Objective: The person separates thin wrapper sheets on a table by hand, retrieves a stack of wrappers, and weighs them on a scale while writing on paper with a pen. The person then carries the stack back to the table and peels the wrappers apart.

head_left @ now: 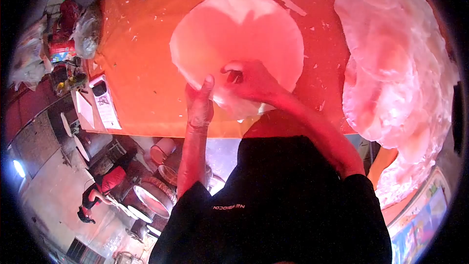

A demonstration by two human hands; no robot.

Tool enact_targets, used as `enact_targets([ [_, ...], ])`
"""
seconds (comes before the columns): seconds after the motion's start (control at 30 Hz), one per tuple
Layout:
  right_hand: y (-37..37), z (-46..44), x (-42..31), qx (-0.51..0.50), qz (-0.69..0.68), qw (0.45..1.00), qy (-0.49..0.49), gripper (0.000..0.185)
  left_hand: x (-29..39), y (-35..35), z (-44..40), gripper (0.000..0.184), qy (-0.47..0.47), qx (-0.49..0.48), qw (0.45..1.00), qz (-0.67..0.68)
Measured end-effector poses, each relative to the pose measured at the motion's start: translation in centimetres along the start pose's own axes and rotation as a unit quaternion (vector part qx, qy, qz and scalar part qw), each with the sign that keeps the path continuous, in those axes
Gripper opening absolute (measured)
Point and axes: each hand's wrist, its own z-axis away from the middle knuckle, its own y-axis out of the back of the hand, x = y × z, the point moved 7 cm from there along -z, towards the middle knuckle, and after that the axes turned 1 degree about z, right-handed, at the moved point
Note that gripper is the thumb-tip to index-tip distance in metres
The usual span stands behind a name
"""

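Note:
A large round, thin white sheet (210,39) lies on the orange cloth-covered table (141,68), lit pink. My left hand (200,100) grips its near left edge, thumb on top and fingers underneath. Over the near part of the sheet, my right hand (251,80) is closed, with fingers curled. A small dark spot shows between those fingers; whether it is a tool or a shadow I cannot make out. Below the hands, the sheet's near edge looks loose and partly translucent.
A tall heap of translucent round sheets (386,68) fills the right side. Thin scraps (293,6) dot the cloth. At the left lie a phone (100,88), papers (108,112) and plastic bags (87,34). Beyond the table are round trays (152,199) and another person (90,198).

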Motion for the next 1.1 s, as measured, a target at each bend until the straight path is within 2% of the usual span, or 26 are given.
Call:
enact_targets([
  [0.07, 0.2, 0.1, 0.8, -0.065, 0.027, 0.994, -0.088, 0.056, 0.3, -0.1, 0.2, 0.062, -0.016, -0.008, 1.0, 0.015],
  [0.1, 0.3, 0.3, 0.4, -0.067, 0.026, 0.994, -0.088, 0.056, 0.1, -0.2, 0.4, 0.062, -0.003, -0.038, 0.999, 0.032],
  [0.13, 0.4, 0.7, -1.5, -0.063, 0.024, 0.997, -0.025, 0.056, -0.2, -0.5, 0.7, 0.063, 0.012, -0.067, 0.996, 0.05],
  [0.2, 0.6, 1.1, -2.6, -0.058, 0.023, 0.997, 0.037, 0.055, -0.5, -0.5, 0.3, 0.062, 0.019, -0.057, 0.998, 0.03],
  [0.23, 0.7, 1.0, -1.3, -0.067, -0.023, 0.997, -0.021, 0.053, -0.6, -0.5, 0.1, 0.062, 0.023, -0.047, 0.999, 0.008],
  [0.3, 0.8, 0.9, 0.9, -0.076, -0.072, 0.991, -0.078, 0.051, -0.2, -0.8, 0.0, 0.062, 0.018, -0.05, 0.999, 0.001],
  [0.37, 0.8, 0.8, 2.1, -0.111, -0.174, 0.974, -0.092, 0.042, -0.2, -0.9, -0.1, 0.062, 0.015, -0.058, 0.998, -0.005],
  [0.47, 1.0, 1.1, 2.5, -0.109, -0.157, 0.974, -0.122, 0.036, 0.3, -1.0, -0.4, 0.057, 0.015, -0.042, 0.999, -0.023],
  [0.53, 0.7, 1.0, 2.3, -0.109, -0.148, 0.977, -0.108, 0.037, 0.7, -1.2, 0.1, 0.054, 0.031, 0.001, 0.999, 0.029],
  [0.6, 0.8, 0.9, 1.5, -0.109, -0.138, 0.98, -0.091, 0.037, 0.8, -0.8, -0.1, 0.052, 0.022, 0.004, 1.0, 0.0],
  [0.67, 0.6, 1.3, 1.0, -0.097, -0.129, 0.974, -0.158, 0.031, 0.2, 0.9, 0.0, 0.049, 0.017, 0.006, 0.999, -0.027],
  [0.7, 0.0, 1.5, 1.3, -0.09, -0.125, 0.971, -0.18, 0.029, -1.0, 3.7, 0.2, 0.047, 0.054, 0.05, 0.993, -0.088],
  [0.73, -0.4, 0.8, 2.5, 0.001, 0.006, 0.993, -0.12, 0.026, -1.7, 5.5, -0.1, 0.042, 0.041, 0.044, 0.99, -0.127],
  [0.77, 0.7, 0.5, 2.5, 0.096, 0.147, 0.983, -0.063, 0.023, -2.3, 7.3, -0.5, 0.037, 0.027, 0.039, 0.985, -0.165],
  [0.8, 0.4, 0.4, 1.6, 0.056, 0.222, 0.972, -0.046, 0.023, -3.0, 9.0, -0.8, 0.032, 0.013, 0.036, 0.978, -0.203],
  [0.83, 0.3, 0.3, 0.8, 0.011, 0.292, 0.956, -0.031, 0.023, -4.5, 10.7, -0.7, 0.037, 0.051, 0.031, 0.993, -0.101],
  [0.87, 1.9, 0.1, 0.2, 0.025, 0.303, 0.952, -0.039, 0.023, -6.0, 12.3, -0.5, 0.041, 0.089, 0.034, 0.995, 0.001],
  [0.93, 4.2, -0.5, -1.4, 0.029, 0.28, 0.96, -0.013, 0.021, -2.1, 10.8, 1.2, 0.057, 0.054, 0.103, 0.993, 0.011],
  [0.97, 6.4, -0.7, -0.4, 0.033, 0.283, 0.958, -0.018, 0.021, -2.7, 13.3, 1.3, 0.057, 0.056, 0.111, 0.992, 0.028],
  [1.0, 11.0, -1.2, 1.3, 0.072, 0.155, 0.985, -0.007, 0.02, -3.3, 15.9, 1.4, 0.057, 0.058, 0.119, 0.99, 0.045],
  [1.03, 16.2, -1.3, 2.1, 0.108, 0.024, 0.994, 0.007, 0.021, -4.0, 18.0, 1.2, 0.055, 0.063, 0.181, 0.98, 0.042],
  [1.07, 20.6, -0.1, 2.2, 0.144, 0.044, 0.988, 0.043, 0.02, -4.5, 19.3, 1.2, 0.055, 0.062, 0.179, 0.981, 0.047],
  [1.1, 25.0, 1.1, 1.4, 0.181, 0.067, 0.978, 0.076, 0.019, -3.3, 15.9, 1.4, 0.051, 0.088, 0.105, 0.986, 0.09],
])
